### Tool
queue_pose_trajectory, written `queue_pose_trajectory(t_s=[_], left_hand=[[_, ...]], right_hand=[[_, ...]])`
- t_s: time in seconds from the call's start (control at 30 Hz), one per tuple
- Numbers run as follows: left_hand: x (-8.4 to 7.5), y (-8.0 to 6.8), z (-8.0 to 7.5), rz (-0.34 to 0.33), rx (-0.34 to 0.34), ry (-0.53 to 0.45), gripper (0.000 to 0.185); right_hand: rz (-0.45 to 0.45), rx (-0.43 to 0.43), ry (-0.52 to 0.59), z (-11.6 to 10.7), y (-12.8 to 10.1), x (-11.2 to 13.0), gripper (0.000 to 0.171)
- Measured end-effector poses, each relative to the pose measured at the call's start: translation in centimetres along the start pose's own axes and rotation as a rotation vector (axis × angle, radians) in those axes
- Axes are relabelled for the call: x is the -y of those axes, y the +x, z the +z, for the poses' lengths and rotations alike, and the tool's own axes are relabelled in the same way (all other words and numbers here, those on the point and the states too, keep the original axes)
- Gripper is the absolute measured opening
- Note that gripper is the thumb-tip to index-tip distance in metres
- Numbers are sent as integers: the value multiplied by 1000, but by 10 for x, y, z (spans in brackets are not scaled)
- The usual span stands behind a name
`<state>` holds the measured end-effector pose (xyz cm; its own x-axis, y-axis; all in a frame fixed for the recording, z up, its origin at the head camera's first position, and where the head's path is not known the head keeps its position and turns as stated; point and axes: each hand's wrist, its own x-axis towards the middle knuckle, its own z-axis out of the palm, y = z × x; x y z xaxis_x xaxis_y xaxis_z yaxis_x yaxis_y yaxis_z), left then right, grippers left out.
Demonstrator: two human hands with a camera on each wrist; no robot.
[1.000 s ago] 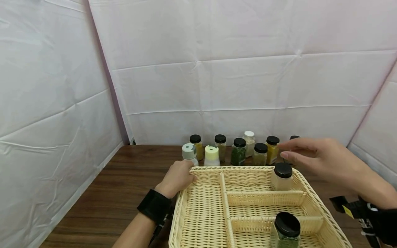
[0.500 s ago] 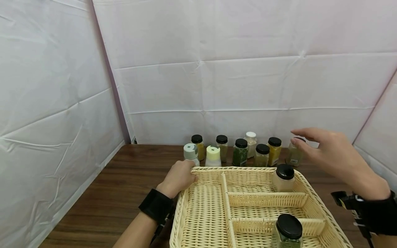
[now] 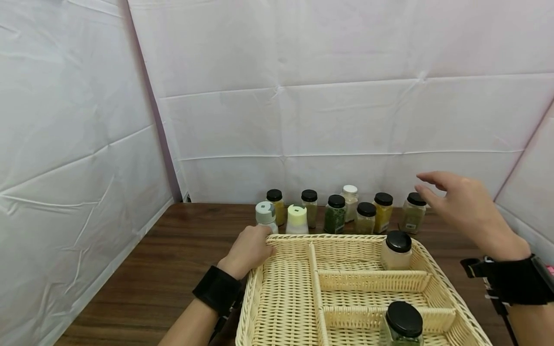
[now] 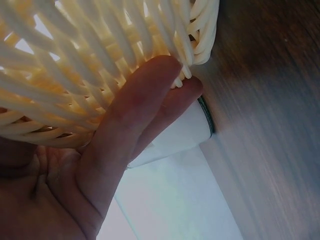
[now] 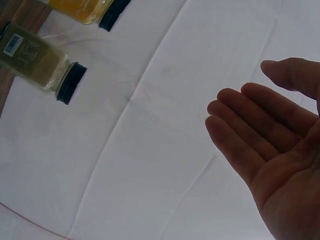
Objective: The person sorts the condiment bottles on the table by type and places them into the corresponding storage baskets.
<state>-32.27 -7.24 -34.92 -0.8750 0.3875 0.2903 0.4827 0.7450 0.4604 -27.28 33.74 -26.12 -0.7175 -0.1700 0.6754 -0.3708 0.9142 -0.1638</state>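
My left hand [image 3: 247, 251] grips the far left corner of a woven basket [image 3: 240, 307], with fingers over its rim in the left wrist view. My right hand [image 3: 473, 211] is raised at the right with nothing in it. Its fingers are spread from the thumb, just right of a black-lidded spice jar [image 3: 413, 214] with pale green contents. In the right wrist view this jar [image 5: 37, 57] stands apart from the fingers [image 5: 235, 145]. Inside the basket, a jar of whitish powder [image 3: 396, 252] sits in the far right compartment, and a jar of green herbs [image 3: 403, 322] in the near one.
Behind the basket several seasoning containers stand in a loose row, including a grey-capped bottle [image 3: 266, 214], a yellow-capped bottle [image 3: 297, 218], a green herb jar [image 3: 335, 214] and a yellow spice jar [image 3: 383, 211]. The brown table [image 3: 186, 259] meets white cloth walls [image 3: 337, 115].
My right hand has moved right and up from over the far right basket corner, past the rightmost jar, leaving that jar in plain view. My left hand keeps its hold on the basket.
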Motion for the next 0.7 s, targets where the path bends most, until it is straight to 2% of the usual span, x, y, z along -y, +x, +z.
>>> queue_pose_trajectory(t_s=[0.27, 0.57, 0.7], left_hand=[[-2, 2, 3, -8, -3, 19, 12], [-2, 1, 1, -3, -10, 17, 11], [-2, 2, 1, -10, -6, 19, 9]], right_hand=[[11, -15, 13, 7, 5, -18, 32], [-12, -119, 2, 26, 9, -43, 28], [15, -97, 11, 35, 11, -54, 31]])
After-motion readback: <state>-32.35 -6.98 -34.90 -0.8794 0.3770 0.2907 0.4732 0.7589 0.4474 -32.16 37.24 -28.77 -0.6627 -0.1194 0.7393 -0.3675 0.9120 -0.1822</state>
